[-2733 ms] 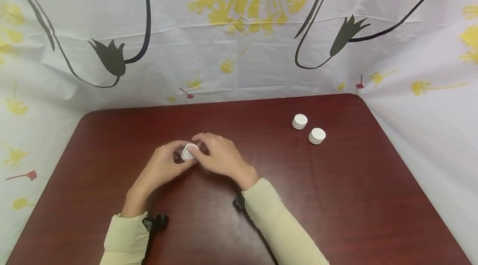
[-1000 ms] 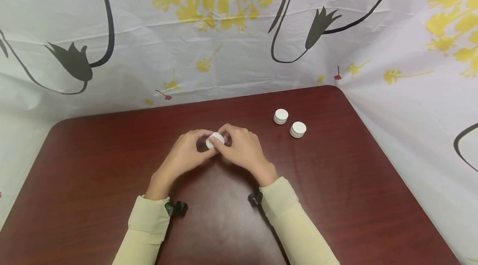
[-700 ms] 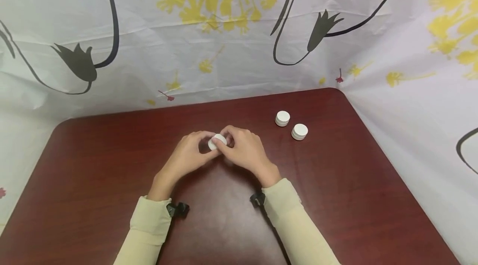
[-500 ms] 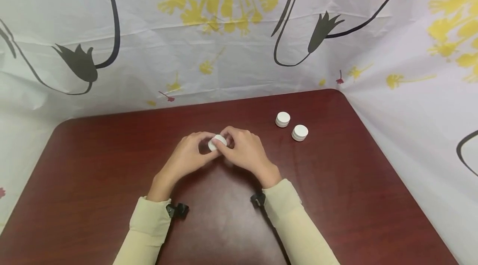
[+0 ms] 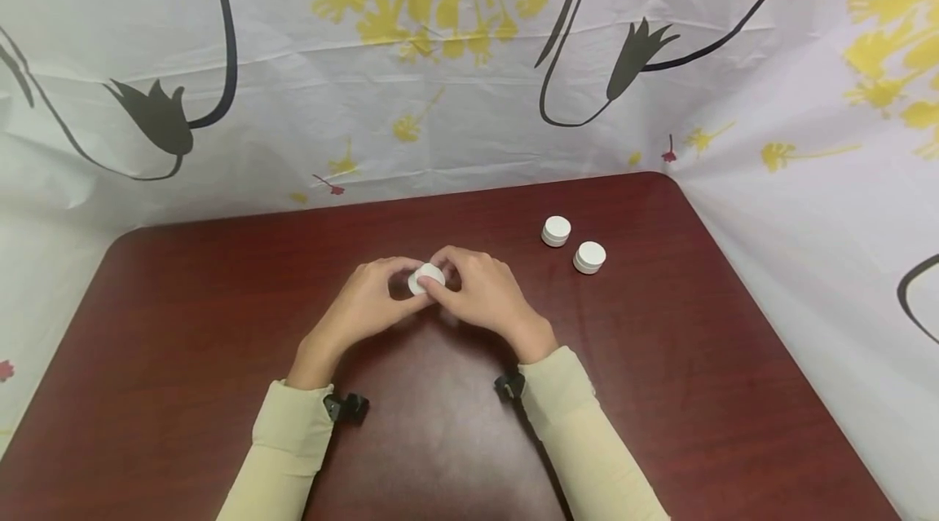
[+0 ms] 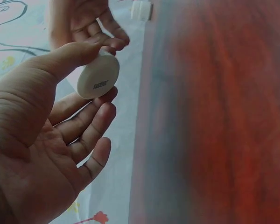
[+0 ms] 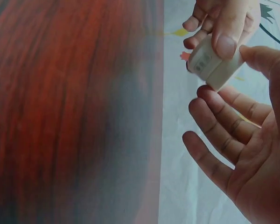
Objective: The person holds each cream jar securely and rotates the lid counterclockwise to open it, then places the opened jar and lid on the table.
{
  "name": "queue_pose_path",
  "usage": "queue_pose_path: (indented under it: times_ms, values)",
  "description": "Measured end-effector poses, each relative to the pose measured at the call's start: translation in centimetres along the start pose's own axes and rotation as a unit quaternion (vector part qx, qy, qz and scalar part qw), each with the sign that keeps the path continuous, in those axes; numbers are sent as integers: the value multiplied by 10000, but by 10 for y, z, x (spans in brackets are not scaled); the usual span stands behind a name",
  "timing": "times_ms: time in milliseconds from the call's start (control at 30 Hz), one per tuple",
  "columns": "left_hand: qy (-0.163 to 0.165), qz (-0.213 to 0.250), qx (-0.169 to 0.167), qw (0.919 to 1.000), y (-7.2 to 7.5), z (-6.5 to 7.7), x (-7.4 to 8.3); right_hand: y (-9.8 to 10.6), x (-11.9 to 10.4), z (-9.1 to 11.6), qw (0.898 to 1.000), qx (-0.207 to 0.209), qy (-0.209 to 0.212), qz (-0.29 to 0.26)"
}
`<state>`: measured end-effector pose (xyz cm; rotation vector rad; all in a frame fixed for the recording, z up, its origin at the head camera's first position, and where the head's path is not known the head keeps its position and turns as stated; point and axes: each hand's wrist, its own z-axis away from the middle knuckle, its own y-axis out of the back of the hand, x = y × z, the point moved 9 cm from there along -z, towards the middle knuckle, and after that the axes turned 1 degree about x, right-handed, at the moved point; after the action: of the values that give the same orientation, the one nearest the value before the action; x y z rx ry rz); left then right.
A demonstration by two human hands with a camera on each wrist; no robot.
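Note:
A small round white jar (image 5: 430, 270) is held between both hands over the middle of the table. My left hand (image 5: 367, 302) grips its left side with thumb and fingertips. From the right, my right hand (image 5: 484, 294) pinches it, the thumb lying across its top face. The left wrist view shows the jar's flat round end (image 6: 99, 78) with small dark print, the left thumb on its edge. In the right wrist view the jar (image 7: 206, 61) is tilted, with a seam between its two parts; the right thumb and fingertips hold the part nearer that palm. The other right fingers are spread loosely.
Two more white jars, a farther one (image 5: 556, 231) and a nearer one (image 5: 589, 258), stand upright at the table's back right. The dark red table (image 5: 660, 358) has rounded back corners. A patterned white cloth (image 5: 469, 138) hangs behind it and along the sides.
Since the oldest frame both hands have carried the jar right, nearer the other two jars, and the right fingers have closed in on it. The view has shifted too. Over the last second little differs.

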<state>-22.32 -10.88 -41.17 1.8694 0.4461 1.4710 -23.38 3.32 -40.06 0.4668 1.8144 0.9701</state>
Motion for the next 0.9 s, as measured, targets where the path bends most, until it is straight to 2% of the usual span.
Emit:
queue_pose_path:
  times_ms: [267, 600, 767, 900]
  values:
    - [104, 45, -21, 9999, 4, 1, -2, -3, -2, 0, 9996, -123, 62, -234]
    - [119, 30, 0, 9999, 2, 0, -4, -1, -3, 4, 9997, -59, 166, 153]
    - [4, -100, 71, 9999, 3, -1, 2, 3, -4, 3, 9996, 150, -14, 234]
    - [51, -133, 67, 9999, 4, 0, 4, 3, -4, 2, 9990, 241, -220, 300]
